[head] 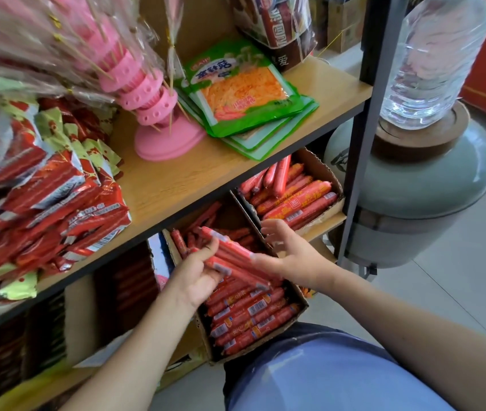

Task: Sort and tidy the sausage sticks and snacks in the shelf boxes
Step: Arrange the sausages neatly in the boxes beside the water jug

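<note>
Sausages (250,318) red-orange w/ white barcodes; boxes (320,169) brown; stand (164,143) pink; packs (244,90) green w/ orange centre; snacks (58,203) red, silver & lime; shelf (176,179) light wood, black edge.

The left hand (197,274) is covering part of the sausage sticks (233,252); motion blur is smearing the right hand (290,252).
</note>
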{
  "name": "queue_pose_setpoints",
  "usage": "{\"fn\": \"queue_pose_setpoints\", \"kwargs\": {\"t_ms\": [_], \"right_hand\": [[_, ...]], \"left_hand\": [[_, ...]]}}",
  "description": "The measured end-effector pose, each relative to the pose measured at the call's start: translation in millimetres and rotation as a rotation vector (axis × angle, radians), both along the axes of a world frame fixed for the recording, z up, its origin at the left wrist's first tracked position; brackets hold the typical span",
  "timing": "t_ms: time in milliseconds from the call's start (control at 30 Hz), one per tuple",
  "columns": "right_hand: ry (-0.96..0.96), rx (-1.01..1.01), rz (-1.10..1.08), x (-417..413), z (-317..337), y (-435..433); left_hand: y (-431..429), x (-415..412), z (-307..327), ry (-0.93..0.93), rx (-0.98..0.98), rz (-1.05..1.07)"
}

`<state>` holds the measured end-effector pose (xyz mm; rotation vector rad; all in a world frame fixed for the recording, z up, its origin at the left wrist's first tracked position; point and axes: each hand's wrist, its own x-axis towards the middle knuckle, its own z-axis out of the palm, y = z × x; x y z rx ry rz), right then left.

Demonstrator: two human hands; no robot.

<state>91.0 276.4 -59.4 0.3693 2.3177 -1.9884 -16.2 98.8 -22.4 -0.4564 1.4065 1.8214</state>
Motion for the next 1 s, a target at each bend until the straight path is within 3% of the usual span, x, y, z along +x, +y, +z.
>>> {"fn": "queue_pose_setpoints", "kwargs": {"t_ms": [67, 167, 233, 333, 467, 533, 633, 800, 867, 1000], "right_hand": [[-0.028, 0.239, 0.194, -0.3, 5.9, -5.1], [0.003, 0.76, 0.371, -2.9, 1.7, -18.1], [0.005, 0.924, 0.418, -4.9, -0.2, -24.3], [-0.028, 0.952, 0.473, -7.8, 1.7, -24.3], [0.059, 1.003, 0.565, -10.6, -5.1, -23.0], [0.085, 0.976, 0.618, -12.7, -5.9, -26.5], [0.055, 0.926, 0.671, -18.5, -0.4, -29.9], [0.07, 0.801, 0.579, -17.1, -10.1, -27.8], [0.064, 0.793, 0.584, -16.2, -14.7, -24.0], [0.086, 0.759, 0.598, -14.1, -15.6, -21.1]], "left_hand": [[8.3, 12.0, -7.7, -0.067, 0.014, 0.007], [16.9, 29.0, -14.2, -0.153, 0.084, 0.002], [15.4, 29.0, -15.8, -0.185, 0.117, 0.005], [7.8, 13.8, -8.0, -0.127, 0.027, -0.015], [2.0, -17.3, 5.7, 0.543, -0.661, -0.241], [-1.2, -42.2, 8.0, 0.726, -0.882, -0.257], [-2.3, -80.3, -4.9, 0.686, -1.103, -0.434], [3.1, -100.5, -33.5, 0.613, -1.378, -0.779], [10.2, -102.2, -45.7, 0.569, -1.436, -0.778], [28.5, -96.1, -54.1, 0.515, -1.484, -0.482]]}}
